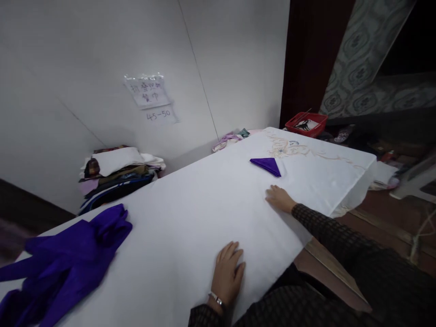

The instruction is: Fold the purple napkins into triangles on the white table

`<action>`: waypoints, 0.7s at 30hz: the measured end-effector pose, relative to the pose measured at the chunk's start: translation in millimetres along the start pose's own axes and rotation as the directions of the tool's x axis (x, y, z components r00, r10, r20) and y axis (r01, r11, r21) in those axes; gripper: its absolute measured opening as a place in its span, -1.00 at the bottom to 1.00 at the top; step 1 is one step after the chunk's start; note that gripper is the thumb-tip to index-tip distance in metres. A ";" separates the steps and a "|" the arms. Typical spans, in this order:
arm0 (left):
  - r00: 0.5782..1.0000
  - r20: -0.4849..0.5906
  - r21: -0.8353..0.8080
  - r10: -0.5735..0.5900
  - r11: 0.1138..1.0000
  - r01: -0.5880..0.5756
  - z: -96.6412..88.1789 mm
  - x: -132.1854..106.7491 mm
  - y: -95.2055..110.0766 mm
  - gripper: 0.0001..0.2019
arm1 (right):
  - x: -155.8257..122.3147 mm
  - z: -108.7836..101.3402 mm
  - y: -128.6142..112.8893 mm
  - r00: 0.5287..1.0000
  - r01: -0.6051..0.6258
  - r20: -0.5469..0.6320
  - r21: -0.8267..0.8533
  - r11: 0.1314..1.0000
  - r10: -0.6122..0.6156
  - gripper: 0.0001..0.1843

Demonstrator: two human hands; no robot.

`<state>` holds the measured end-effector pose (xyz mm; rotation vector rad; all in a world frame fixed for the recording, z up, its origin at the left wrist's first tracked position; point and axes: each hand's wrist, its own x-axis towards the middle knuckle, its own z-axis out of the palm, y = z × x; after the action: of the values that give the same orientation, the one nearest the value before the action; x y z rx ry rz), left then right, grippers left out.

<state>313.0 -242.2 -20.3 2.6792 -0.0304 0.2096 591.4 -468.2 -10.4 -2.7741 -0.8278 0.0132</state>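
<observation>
My left hand (227, 275) lies palm down on the white tablecloth (190, 218) near the front edge, fingers stretched out, holding nothing. Farther right, my right hand (279, 198) rests flat on the same cloth, its fingers a little apart and nothing in them. Just beyond that hand sits a purple napkin (267, 165) folded into a small triangle, not touched by it. A loose, crumpled heap of purple cloth (78, 254) covers the left end of the table, away from both hands.
Behind the table on the left stands a pile of folded clothes (119, 170). A paper sign (150, 97) is taped to the wall. At the far right end are a red basket (306, 124) and embroidery on the tablecloth. A white plastic stool (417, 179) stands at right.
</observation>
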 end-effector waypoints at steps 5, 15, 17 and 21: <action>0.998 -0.008 -0.007 -0.056 0.998 0.056 -14.6 -27.8 -22.3 -0.63 | -38.6 11.7 -71.2 0.937 0.342 0.056 0.061 0.938 -0.345 -0.56; 0.926 -0.210 0.122 -0.315 0.931 0.344 -65.6 -83.7 -89.9 -0.70 | -62.4 19.5 -186.4 0.630 0.668 0.222 0.334 0.665 -0.744 -0.39; 0.907 -0.218 0.137 -0.361 0.909 0.395 -77.6 -94.3 -93.2 -0.72 | -55.5 30.7 -199.7 0.618 0.679 0.215 0.339 0.651 -0.757 -0.39; 0.834 -0.214 0.130 -0.509 0.831 0.541 -96.7 -108.0 -95.8 -0.74 | -54.9 55.2 -224.6 0.638 0.677 0.190 0.322 0.662 -0.746 -0.40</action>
<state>197.8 -115.0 7.3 2.7157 0.8153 0.2726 420.1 -303.5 -14.1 -2.0625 -1.8432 0.3806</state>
